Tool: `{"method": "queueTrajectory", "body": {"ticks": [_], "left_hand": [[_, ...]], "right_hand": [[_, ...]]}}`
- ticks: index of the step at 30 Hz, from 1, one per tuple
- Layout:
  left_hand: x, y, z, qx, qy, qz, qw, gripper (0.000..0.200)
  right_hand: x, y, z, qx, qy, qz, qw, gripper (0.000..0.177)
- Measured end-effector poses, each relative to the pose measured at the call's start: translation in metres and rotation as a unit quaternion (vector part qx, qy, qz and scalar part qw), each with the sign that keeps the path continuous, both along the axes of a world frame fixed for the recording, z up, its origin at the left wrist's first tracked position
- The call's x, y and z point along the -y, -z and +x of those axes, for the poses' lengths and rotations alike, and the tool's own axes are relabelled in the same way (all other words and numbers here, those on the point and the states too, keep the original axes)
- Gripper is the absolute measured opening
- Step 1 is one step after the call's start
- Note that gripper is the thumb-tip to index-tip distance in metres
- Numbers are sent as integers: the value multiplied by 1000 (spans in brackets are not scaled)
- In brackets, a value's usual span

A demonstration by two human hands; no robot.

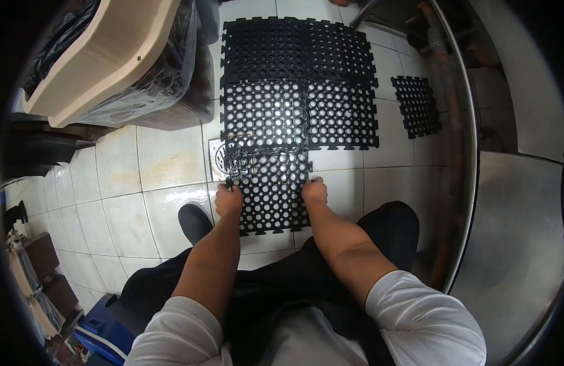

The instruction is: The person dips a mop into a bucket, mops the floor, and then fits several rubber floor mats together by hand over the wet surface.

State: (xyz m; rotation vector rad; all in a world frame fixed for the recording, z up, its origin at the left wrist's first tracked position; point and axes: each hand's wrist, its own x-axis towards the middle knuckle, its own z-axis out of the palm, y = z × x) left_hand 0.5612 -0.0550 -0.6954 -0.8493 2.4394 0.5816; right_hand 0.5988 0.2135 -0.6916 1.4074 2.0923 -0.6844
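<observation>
A black rubber mat tile (273, 195) full of round holes lies in front of me, its far edge meeting a larger block of joined mat tiles (263, 113). My left hand (229, 200) is closed on the tile's left edge. On the opposite edge, my right hand (315, 191) grips the same tile with the fingers curled round it. Jagged interlocking teeth show along the tile's near edge. Just left of the far left corner, a floor drain (219, 160) is partly covered by the mat.
A beige-rimmed bin (120, 73) with a plastic liner stands at the upper left. Under a steel counter on the right lies a separate mat piece (417, 107), near a pipe (456, 122). White floor tiles (169, 165) look wet. A blue container (105, 332) sits lower left.
</observation>
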Motion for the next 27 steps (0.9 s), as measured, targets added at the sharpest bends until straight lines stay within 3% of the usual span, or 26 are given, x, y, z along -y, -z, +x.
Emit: {"method": "queueTrajectory", "body": {"ticks": [3,11,18,27], "left_hand": [[2,-3,-1,6,-2,2,1000,48],[0,-4,2,-14,43,22,999,46],[2,0,2,-2,19,15,1000,47],[4,-1,-8,-14,19,17,1000,48]], "right_hand": [[7,-21,-10,16,-24,-1,1000,44],[-12,7,-4,54,-24,-4,998,44],[-14,19,1,-12,-55,-33,998,48],[4,-10,-9,13,-52,4,999,50]]}}
